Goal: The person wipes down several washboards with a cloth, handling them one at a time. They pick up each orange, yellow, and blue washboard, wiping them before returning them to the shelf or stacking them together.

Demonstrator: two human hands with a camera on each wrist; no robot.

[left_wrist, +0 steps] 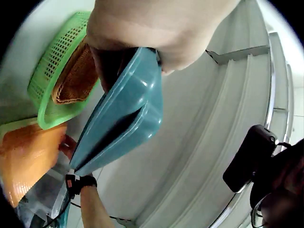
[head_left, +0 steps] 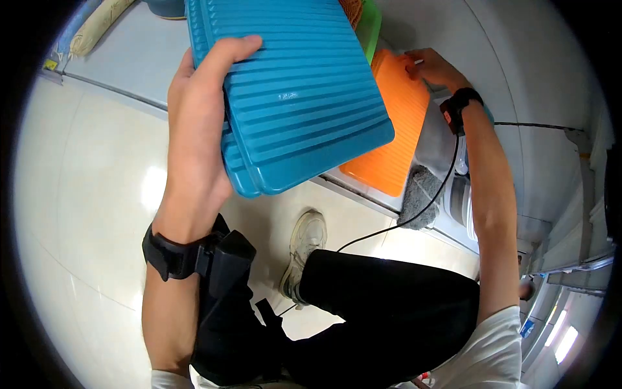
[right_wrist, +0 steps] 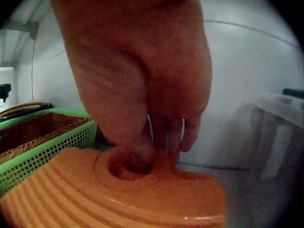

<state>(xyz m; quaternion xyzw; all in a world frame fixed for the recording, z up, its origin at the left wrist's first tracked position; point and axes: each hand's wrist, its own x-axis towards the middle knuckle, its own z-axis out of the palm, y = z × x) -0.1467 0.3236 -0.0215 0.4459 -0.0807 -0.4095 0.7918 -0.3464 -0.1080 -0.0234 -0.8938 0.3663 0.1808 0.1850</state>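
My left hand grips a pair of stacked blue ribbed washboards by their side edge, thumb over the ribbed face. They are held up in front of me, tilted. In the left wrist view a dark gap shows between the two blue boards. An orange ribbed washboard stands to the right, partly behind the blue ones. At its top end my right hand pinches the board beside a round hole. The right wrist view shows the thumb at that hole in the orange board, with fingers behind the edge.
A green plastic basket with a brown woven basket inside stands beside the orange board. A grey fuzzy item lies at the shelf's front edge. A clear plastic bin is to the right. A black cable hangs from my right wrist.
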